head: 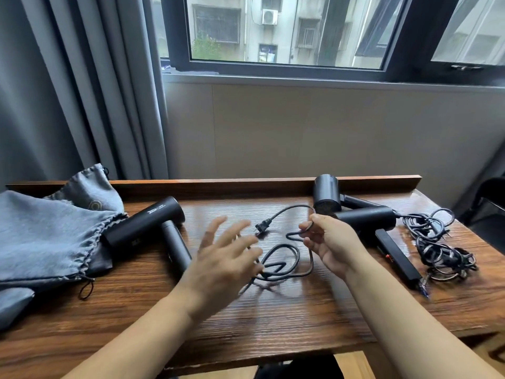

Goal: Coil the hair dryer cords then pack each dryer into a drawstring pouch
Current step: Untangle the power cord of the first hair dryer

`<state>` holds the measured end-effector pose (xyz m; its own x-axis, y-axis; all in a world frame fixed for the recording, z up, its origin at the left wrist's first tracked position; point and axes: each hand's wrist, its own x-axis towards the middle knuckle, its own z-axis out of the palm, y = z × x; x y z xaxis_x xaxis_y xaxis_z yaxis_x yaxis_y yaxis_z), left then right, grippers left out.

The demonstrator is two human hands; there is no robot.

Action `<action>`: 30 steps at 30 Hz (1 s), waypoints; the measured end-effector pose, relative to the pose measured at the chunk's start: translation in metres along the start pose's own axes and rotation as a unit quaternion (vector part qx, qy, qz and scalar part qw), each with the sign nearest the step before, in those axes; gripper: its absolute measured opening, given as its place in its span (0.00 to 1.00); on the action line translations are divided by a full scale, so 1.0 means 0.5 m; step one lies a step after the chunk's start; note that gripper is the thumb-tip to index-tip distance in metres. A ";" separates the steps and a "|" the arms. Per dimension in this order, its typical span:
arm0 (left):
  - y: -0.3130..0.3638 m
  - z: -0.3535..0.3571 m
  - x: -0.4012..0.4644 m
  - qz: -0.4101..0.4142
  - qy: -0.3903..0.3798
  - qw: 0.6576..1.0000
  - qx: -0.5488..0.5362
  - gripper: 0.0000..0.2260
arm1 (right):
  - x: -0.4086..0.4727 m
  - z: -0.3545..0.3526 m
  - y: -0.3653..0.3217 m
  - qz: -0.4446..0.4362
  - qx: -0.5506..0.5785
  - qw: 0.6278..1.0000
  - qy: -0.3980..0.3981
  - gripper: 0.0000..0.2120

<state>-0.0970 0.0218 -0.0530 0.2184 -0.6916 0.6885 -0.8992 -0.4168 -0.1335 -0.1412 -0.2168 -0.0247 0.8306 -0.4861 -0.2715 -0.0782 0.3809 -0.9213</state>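
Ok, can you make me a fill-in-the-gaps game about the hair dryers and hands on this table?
1. The right hand pinches a black ____.
2. The left hand has its fingers spread and holds ____.
3. The grey pouches lie at the ____ end of the table.
4. The plug lies ____ the two hands.

Missing words: cord; nothing; left; between

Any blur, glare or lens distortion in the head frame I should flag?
Head view: the left hand is motion-blurred, its fingers smeared; the right hand pinching the cord is sharper. Window daylight leaves a pale sheen on the table. Wide-angle bend shows in the curtain and window frame.
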 end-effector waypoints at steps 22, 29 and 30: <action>-0.035 0.019 0.030 -0.486 -0.094 0.759 -0.423 0.12 | -0.051 -0.008 0.065 -0.414 -0.632 0.643 -0.128 0.27; -0.012 0.004 0.063 -0.608 0.011 0.485 -0.628 0.15 | -0.080 0.034 0.075 -0.419 -0.686 0.595 -0.023 0.13; -0.005 0.003 0.065 -0.604 0.018 0.467 -0.645 0.15 | -0.092 0.049 0.073 -0.433 -0.622 0.652 -0.019 0.15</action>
<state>-0.0869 -0.0005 -0.0315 0.8766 -0.3911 -0.2804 0.3878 0.2292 0.8928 -0.1686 -0.1614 -0.0393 0.8710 -0.0663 0.4869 0.0622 -0.9680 -0.2430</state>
